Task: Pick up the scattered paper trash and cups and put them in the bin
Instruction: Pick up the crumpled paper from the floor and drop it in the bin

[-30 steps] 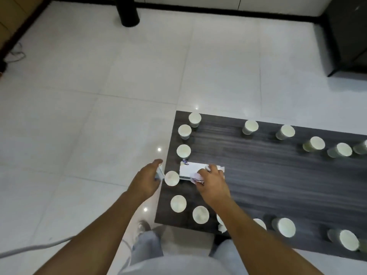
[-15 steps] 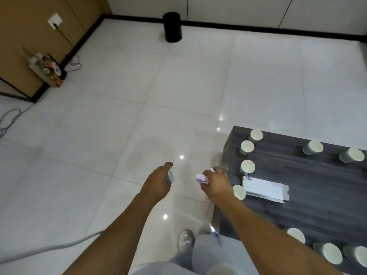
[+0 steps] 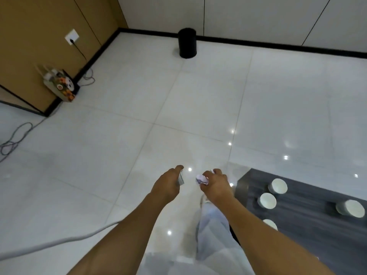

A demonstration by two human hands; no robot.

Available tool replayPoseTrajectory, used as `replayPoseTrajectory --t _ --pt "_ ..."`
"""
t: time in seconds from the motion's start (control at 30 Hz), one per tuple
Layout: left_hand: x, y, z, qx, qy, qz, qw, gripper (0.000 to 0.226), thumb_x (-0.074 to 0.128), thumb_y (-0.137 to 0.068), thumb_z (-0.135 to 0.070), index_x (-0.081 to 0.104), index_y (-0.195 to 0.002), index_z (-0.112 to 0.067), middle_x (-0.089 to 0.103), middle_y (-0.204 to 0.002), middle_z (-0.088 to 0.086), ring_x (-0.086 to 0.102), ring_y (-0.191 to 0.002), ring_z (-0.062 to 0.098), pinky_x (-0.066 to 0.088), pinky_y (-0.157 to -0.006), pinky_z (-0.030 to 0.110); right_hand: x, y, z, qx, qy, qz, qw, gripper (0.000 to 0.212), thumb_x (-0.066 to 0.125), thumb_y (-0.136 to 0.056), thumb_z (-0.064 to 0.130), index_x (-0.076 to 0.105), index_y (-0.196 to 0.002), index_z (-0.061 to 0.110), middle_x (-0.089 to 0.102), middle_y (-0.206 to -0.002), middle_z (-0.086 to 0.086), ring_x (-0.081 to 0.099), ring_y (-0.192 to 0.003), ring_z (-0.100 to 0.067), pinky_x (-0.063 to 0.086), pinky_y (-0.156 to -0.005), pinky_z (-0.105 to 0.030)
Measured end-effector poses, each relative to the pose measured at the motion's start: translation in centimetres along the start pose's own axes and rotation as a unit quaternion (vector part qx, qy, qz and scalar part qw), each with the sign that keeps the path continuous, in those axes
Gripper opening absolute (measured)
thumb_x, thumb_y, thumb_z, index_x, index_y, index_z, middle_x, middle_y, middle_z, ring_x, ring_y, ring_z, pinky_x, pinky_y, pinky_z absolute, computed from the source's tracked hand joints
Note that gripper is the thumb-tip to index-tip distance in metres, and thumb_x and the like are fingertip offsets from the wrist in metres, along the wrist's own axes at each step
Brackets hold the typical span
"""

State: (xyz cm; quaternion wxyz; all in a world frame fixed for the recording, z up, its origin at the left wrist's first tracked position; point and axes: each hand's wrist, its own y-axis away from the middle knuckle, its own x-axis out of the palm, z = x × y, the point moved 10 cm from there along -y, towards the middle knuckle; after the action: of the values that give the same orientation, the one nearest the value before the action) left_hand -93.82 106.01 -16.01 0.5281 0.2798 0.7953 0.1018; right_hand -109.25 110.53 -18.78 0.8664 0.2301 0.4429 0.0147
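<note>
My left hand (image 3: pixel 167 185) grips a small folded piece of paper (image 3: pixel 181 179) that sticks out past the thumb. My right hand (image 3: pixel 215 185) holds a crumpled white and purple paper scrap (image 3: pixel 202 180). Both hands hover over the white tiled floor, left of the dark table (image 3: pixel 309 231). Several white paper cups stand on that table, among them one (image 3: pixel 277 186) near its corner and another (image 3: pixel 267 201) just below it. The black cylindrical bin (image 3: pixel 187 43) stands far ahead against the wall's black skirting.
A router and a patterned box (image 3: pixel 59 86) sit by the brown wall at the left, with cables (image 3: pixel 14 139) trailing over the floor. A grey cable (image 3: pixel 59 242) crosses the floor at lower left. My legs (image 3: pixel 208 231) show below the hands.
The view has swung left and up, away from the table towards the bin. Both hands left the tabletop with their paper pieces and now hang over the floor.
</note>
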Motion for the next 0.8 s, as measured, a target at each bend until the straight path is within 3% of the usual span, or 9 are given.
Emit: replayPoseTrajectory --t 0.37,0.8 --pt "-14.4 -21.6 -7.5 0.036 -0.044 -0.036 0.998 0.061 0.051 -0.091 -0.007 0.028 -0.146 -0.022 0.051 -0.130 0.006 0.053 -0.114 0.024 0.044 -0.094 0.029 -15.3 -21.8 5.2 -0.036 0.021 -0.038 0.998 0.028 0.050 -0.093 0.026 0.061 -0.118 0.020 0.049 -0.128 -0.007 0.049 -0.114 -0.028 0.044 -0.090 -0.030" --pt "-29.5 -51.0 -7.0 0.062 -0.103 0.002 0.993 0.061 0.047 -0.091 -0.006 0.026 -0.145 -0.024 0.051 -0.126 0.005 0.053 -0.107 0.023 0.046 -0.083 0.031 -25.7 -52.0 14.6 -0.044 0.061 -0.023 0.997 0.025 0.047 -0.092 0.024 0.061 -0.113 0.024 0.048 -0.126 -0.003 0.046 -0.118 -0.026 0.046 -0.089 -0.029"
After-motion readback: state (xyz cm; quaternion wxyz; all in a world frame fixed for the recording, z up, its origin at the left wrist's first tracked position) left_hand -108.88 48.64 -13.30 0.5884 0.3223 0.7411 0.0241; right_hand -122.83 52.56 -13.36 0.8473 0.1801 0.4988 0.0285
